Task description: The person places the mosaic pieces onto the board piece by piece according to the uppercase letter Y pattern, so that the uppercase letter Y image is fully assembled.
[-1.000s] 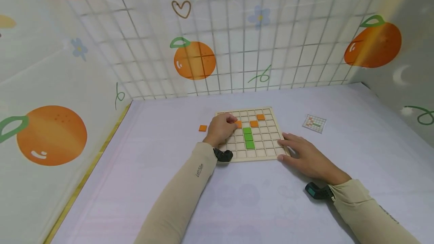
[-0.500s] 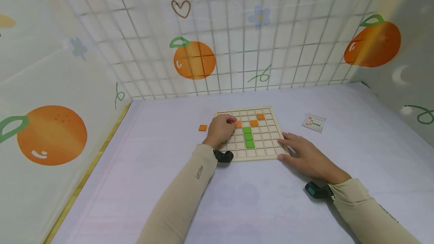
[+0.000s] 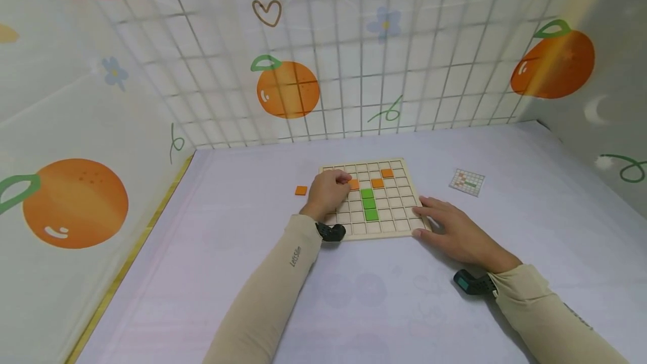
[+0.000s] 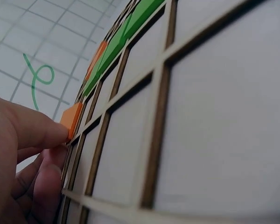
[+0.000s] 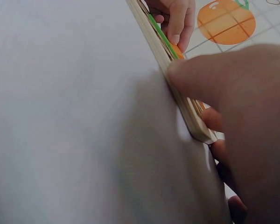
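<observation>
In the head view my left hand [image 3: 327, 191] is over the left part of a wooden grid board [image 3: 399, 225]. Its thumb and curled fingers are at an orange square tile [image 4: 72, 119], which they appear to pinch; part of the tile is hidden. My right hand [image 3: 455, 233] rests at the board's near right corner, thumb on the front edge and fairly straight fingers touching the right side. Green tiles [image 3: 369, 204] form a column in the grid. Two more orange tiles [image 3: 377, 183] sit diagonally near the far right.
A loose orange tile [image 3: 301, 190] lies on the table left of the board. To the right lies a small printed pattern card [image 3: 467, 182]. A printed curtain [image 3: 349, 49] stands behind the white tabletop [image 3: 202, 223].
Both hands and the board's tiles stay in place. Only the head view shifts slightly.
</observation>
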Action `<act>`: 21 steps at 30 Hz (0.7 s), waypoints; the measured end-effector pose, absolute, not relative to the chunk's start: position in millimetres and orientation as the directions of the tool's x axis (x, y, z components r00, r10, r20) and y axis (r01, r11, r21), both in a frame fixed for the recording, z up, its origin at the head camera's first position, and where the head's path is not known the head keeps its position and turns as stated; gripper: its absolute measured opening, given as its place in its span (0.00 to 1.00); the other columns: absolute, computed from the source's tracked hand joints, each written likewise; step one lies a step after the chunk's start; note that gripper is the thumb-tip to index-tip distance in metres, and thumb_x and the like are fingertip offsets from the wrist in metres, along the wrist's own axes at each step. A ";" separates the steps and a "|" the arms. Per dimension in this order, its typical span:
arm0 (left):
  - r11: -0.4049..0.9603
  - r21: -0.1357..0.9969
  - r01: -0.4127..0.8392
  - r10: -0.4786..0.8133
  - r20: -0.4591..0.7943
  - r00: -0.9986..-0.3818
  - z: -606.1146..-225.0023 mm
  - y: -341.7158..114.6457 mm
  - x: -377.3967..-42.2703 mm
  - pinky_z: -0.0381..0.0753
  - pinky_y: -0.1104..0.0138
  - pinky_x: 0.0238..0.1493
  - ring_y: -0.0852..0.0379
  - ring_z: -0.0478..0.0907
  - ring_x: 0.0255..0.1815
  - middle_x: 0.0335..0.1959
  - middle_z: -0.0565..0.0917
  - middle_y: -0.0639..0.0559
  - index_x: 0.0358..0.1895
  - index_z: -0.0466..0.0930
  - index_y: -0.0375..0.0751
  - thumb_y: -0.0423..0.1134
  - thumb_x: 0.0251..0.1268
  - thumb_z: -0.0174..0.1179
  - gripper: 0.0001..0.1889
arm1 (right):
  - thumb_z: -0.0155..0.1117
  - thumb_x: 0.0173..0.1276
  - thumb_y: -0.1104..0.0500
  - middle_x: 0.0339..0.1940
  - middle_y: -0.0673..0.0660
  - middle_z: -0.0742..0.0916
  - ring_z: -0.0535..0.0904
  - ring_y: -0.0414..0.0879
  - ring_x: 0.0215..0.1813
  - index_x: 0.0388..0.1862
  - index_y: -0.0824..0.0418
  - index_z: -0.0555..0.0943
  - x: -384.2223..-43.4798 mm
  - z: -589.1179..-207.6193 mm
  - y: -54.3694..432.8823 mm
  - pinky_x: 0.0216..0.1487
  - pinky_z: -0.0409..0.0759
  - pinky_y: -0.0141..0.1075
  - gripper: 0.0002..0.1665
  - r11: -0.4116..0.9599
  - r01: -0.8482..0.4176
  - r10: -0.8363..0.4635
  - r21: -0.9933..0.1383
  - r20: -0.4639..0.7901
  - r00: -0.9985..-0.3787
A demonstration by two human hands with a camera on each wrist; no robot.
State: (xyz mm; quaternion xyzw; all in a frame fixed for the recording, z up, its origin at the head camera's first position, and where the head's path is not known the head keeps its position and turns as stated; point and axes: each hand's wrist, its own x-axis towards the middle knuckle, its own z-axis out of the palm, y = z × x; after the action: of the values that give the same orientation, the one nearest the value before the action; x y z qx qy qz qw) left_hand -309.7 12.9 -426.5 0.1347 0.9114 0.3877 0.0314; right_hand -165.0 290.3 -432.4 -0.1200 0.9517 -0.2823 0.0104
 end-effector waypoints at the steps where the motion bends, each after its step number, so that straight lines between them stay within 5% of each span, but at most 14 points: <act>1: 0.663 0.717 0.217 0.271 0.042 -0.962 -426.7 12.4 -310.4 0.77 0.62 0.49 0.58 0.77 0.43 0.41 0.84 0.58 0.50 0.87 0.49 0.39 0.69 0.60 0.11 | 0.64 0.71 0.40 0.79 0.63 0.64 0.54 0.64 0.78 0.73 0.60 0.72 -165.2 -432.3 290.2 0.72 0.53 0.63 0.39 0.812 -0.222 -0.234 -0.539 0.046 -0.971; 21: 0.649 0.745 0.155 0.253 -0.019 -0.967 -425.0 11.0 -311.4 0.76 0.62 0.52 0.58 0.77 0.46 0.44 0.84 0.58 0.50 0.87 0.50 0.40 0.68 0.62 0.11 | 0.64 0.71 0.40 0.79 0.63 0.64 0.54 0.64 0.78 0.72 0.60 0.73 -166.2 -432.4 290.3 0.72 0.53 0.63 0.38 0.809 -0.226 -0.237 -0.542 0.050 -0.970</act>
State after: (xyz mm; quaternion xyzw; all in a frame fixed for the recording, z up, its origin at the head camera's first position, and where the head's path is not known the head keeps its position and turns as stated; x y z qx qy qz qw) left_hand -311.4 11.0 -425.0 0.1127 0.9060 0.4035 0.0607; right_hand -166.2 290.3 -432.4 -0.1218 0.9511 -0.2837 0.0102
